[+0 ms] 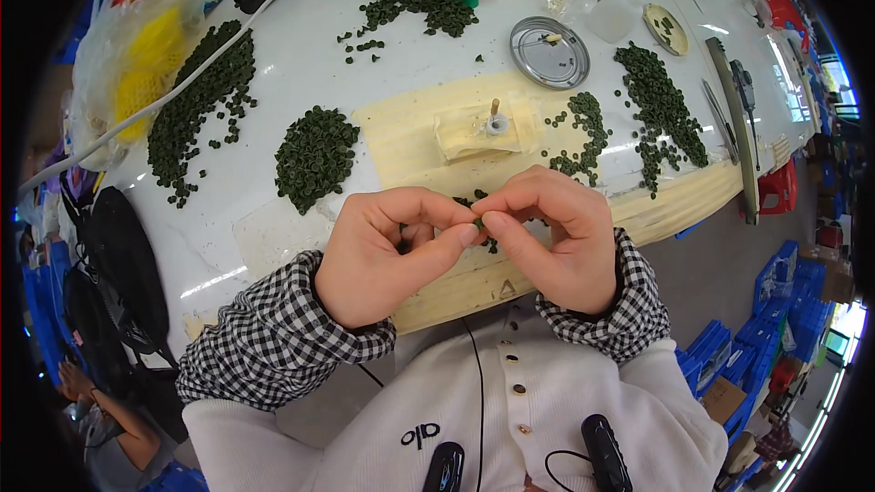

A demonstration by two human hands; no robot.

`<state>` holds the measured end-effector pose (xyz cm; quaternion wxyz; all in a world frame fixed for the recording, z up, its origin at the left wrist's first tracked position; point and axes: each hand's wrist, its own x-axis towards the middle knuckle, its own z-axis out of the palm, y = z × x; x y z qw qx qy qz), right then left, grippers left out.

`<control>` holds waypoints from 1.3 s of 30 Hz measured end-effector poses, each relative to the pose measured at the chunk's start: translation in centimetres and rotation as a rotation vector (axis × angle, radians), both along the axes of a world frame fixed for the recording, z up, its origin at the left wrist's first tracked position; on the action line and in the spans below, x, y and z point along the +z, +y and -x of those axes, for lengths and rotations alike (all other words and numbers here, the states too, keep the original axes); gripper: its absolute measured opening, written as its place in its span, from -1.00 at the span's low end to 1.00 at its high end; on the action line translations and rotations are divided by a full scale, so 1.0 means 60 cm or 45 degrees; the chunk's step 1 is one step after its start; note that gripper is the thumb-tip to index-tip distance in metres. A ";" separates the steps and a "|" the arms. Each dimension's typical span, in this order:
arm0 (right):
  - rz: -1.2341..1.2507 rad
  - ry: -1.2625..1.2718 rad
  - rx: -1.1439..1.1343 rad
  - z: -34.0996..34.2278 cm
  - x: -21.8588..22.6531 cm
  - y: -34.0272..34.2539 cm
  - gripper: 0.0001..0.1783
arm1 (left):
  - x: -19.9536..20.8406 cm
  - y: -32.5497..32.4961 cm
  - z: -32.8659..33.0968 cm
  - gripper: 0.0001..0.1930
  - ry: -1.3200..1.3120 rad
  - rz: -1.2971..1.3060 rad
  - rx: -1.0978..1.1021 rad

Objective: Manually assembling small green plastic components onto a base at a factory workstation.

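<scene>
Item, my left grip (387, 250): thumb and forefinger pinched almost together at the tips. Item, my right grip (567, 241): likewise pinched, its tips meeting the left's. Item, one small dark green piece (478, 222): between the fingertips of both my grips, above the near part of the worktop (301, 45); neither hand is nearer, since both touch it. Its long axis: mostly covered by my fingers, and I cannot tell.

Item, loose green pieces (491, 244): few, lying just under and beyond my fingertips. Item, a yellow-wrapped block (483, 141) with an upright peg (495, 107): straight ahead of my grips, apart from both, closer to my right.

Item, a round green heap (316, 159): ahead and to the left, nearer my left. Item, a looser green scatter (579, 141): just beyond my right.
</scene>
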<state>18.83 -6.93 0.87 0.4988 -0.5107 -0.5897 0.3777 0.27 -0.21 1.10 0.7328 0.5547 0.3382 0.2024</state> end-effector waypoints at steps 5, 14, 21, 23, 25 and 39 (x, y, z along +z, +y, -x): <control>0.042 -0.032 0.019 0.002 0.002 -0.001 -0.90 | 0.001 -0.002 -0.001 -0.89 0.015 -0.001 0.021; -0.008 -0.061 0.011 -0.002 0.002 -0.004 -0.89 | 0.000 0.005 0.000 -0.89 0.008 0.093 -0.049; 0.057 -0.097 -0.406 -0.040 0.020 -0.016 -0.82 | -0.002 0.015 0.003 -0.89 0.143 0.179 -0.066; 0.008 -0.103 -0.482 -0.056 0.013 -0.020 -0.84 | -0.006 0.012 0.002 -0.89 0.104 0.144 -0.032; -0.005 -0.206 -0.491 -0.070 0.011 -0.024 -0.85 | -0.009 0.012 0.000 -0.87 0.087 0.124 -0.021; -0.150 -0.998 -0.243 -0.049 0.005 -0.003 -0.85 | 0.010 0.015 -0.009 -0.72 -0.334 0.968 0.122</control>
